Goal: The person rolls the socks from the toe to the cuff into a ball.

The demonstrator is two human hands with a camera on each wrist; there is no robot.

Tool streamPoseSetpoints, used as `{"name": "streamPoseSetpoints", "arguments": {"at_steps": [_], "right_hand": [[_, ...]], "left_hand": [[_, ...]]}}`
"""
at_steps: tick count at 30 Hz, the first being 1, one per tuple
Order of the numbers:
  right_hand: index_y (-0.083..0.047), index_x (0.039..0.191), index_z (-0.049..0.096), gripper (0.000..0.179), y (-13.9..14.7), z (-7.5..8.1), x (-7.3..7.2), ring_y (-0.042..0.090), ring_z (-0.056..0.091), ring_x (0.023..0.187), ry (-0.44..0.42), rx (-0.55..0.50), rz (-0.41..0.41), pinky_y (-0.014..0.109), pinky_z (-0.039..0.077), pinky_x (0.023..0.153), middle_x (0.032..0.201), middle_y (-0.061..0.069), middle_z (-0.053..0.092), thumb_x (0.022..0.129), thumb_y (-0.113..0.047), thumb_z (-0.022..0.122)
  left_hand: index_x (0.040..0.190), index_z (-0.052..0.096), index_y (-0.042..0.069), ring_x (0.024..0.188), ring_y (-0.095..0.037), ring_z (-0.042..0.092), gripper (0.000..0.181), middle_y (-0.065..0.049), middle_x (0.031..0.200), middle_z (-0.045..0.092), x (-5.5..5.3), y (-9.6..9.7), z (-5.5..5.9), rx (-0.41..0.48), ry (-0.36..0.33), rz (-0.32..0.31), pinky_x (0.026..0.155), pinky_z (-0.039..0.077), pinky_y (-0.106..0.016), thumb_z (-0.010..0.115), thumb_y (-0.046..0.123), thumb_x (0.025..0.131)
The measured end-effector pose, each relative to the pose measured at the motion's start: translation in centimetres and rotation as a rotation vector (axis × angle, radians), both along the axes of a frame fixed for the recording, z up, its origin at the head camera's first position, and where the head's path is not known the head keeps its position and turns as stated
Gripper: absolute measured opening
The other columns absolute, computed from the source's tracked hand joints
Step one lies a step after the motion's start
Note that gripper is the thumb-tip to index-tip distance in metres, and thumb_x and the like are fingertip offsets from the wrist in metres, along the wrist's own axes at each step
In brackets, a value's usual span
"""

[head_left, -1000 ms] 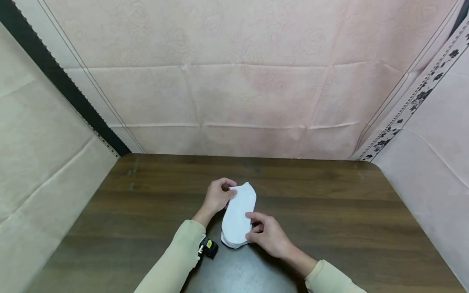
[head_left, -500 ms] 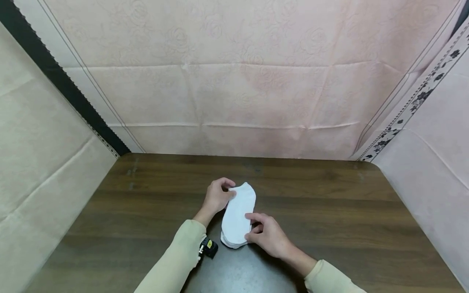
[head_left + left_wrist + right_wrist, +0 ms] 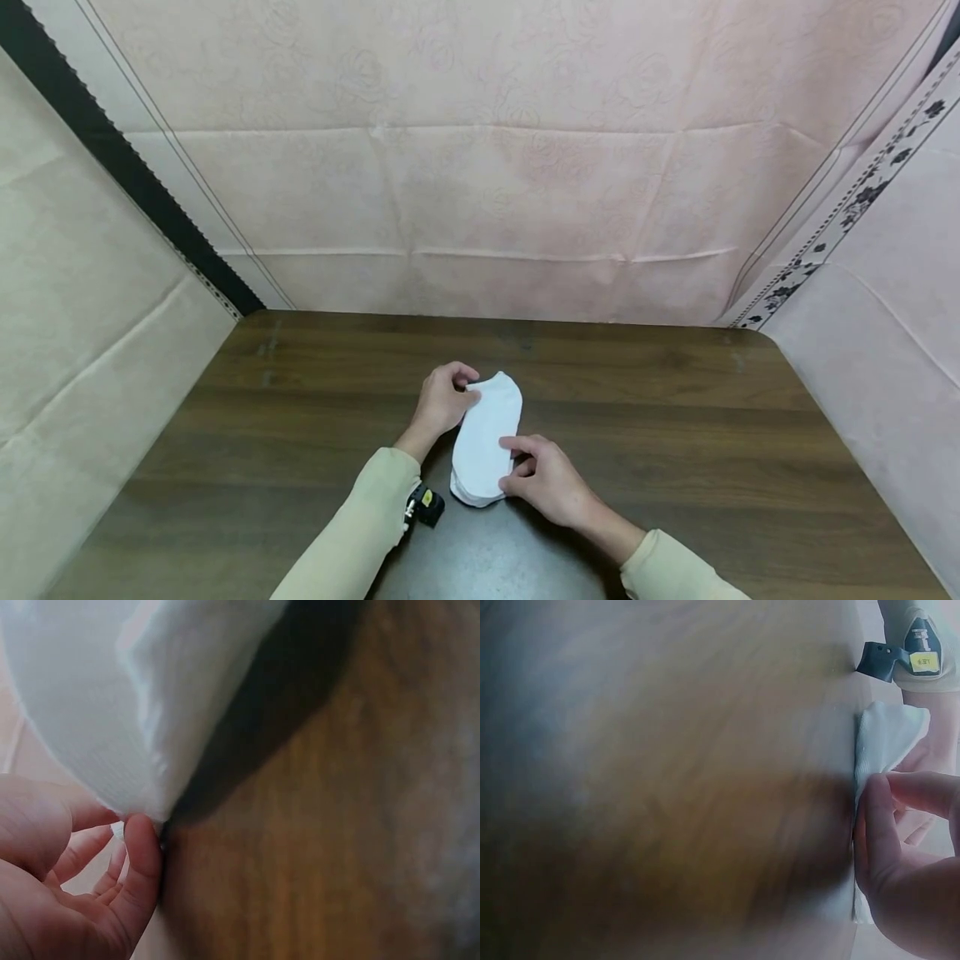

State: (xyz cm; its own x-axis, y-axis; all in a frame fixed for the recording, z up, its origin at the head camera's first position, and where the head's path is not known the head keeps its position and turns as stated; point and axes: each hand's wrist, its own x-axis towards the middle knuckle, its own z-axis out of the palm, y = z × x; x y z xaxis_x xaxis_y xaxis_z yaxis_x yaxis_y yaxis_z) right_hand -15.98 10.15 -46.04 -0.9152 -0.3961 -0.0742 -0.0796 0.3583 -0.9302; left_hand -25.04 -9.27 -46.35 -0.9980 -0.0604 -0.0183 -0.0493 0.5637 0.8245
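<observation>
White ankle socks [image 3: 486, 437], laid one over the other with layered edges showing at the near end, lie lengthwise on the wooden table. My left hand [image 3: 441, 402] pinches their far left corner between thumb and fingers. At the right edge, lower down, my right hand [image 3: 547, 482] pinches the fabric with thumb and index finger. The left wrist view shows the thin white cloth [image 3: 82, 697] running up from my left thumb and fingertip. From the right wrist, a raised fold of the sock [image 3: 889, 735] stands above my pinching fingers [image 3: 881, 817].
The brown wood-grain table [image 3: 675, 442] extends around both hands, with a shiny patch near its front edge. Pale patterned cloth [image 3: 480, 192] hangs behind it and along both sides. A small black camera [image 3: 427, 506] is strapped to my left wrist.
</observation>
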Motion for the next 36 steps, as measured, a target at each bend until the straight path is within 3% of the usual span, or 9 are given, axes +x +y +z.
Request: {"name": "streamPoseSetpoints", "arguments": {"at_steps": [8,15,18,22,29,36], "right_hand": [[0.007,0.129,0.062,0.050,0.0,0.0,0.1,0.016,0.066,0.080,0.020,0.011,-0.004,0.024,0.054,0.067,0.111,0.015,0.056,0.081,0.003,0.077],[0.006,0.128,0.062,0.051,0.0,0.1,0.2,0.015,0.066,0.077,0.045,0.037,-0.012,0.023,0.054,0.065,0.110,0.015,0.056,0.081,0.002,0.079],[0.005,0.128,0.062,0.050,0.2,0.2,0.3,0.013,0.066,0.076,0.079,0.057,-0.010,0.023,0.053,0.065,0.110,0.015,0.055,0.081,-0.001,0.080],[0.003,0.127,0.063,0.048,0.7,0.7,0.5,0.012,0.063,0.074,0.152,0.105,-0.009,0.024,0.053,0.063,0.111,0.015,0.054,0.083,-0.006,0.081],[-0.003,0.121,0.067,0.039,1.5,1.1,0.9,0.011,0.060,0.076,0.330,0.133,0.026,0.025,0.054,0.064,0.108,0.013,0.055,0.085,-0.004,0.080],[-0.006,0.118,0.069,0.035,1.6,0.6,1.1,0.018,0.065,0.086,0.515,0.150,0.146,0.030,0.057,0.075,0.115,0.002,0.057,0.085,-0.005,0.081]], "left_hand": [[0.106,0.071,0.010,0.093,-0.025,0.053,0.019,-0.006,0.100,0.058,0.3,0.1,0.1,-0.016,0.005,0.001,0.084,0.048,-0.040,0.077,0.008,0.088],[0.110,0.070,0.010,0.094,-0.023,0.053,0.024,-0.007,0.104,0.058,1.3,-0.2,1.0,-0.018,0.030,-0.026,0.084,0.049,-0.039,0.079,0.010,0.088],[0.110,0.070,0.011,0.088,-0.022,0.054,0.023,-0.007,0.101,0.059,2.0,-0.5,1.6,-0.008,0.057,-0.083,0.077,0.050,-0.037,0.079,0.011,0.088],[0.108,0.070,0.012,0.082,-0.021,0.053,0.020,-0.003,0.093,0.059,3.3,-1.2,2.3,0.013,0.093,-0.208,0.069,0.049,-0.033,0.078,0.012,0.089],[0.107,0.071,0.008,0.082,-0.017,0.057,0.016,0.003,0.089,0.062,6.3,-2.8,2.9,0.021,0.124,-0.429,0.072,0.051,-0.029,0.075,0.012,0.092],[0.108,0.072,0.011,0.086,-0.015,0.058,0.015,0.007,0.096,0.064,8.5,-4.3,2.8,-0.031,0.093,-0.517,0.074,0.052,-0.029,0.074,0.017,0.094]]}}
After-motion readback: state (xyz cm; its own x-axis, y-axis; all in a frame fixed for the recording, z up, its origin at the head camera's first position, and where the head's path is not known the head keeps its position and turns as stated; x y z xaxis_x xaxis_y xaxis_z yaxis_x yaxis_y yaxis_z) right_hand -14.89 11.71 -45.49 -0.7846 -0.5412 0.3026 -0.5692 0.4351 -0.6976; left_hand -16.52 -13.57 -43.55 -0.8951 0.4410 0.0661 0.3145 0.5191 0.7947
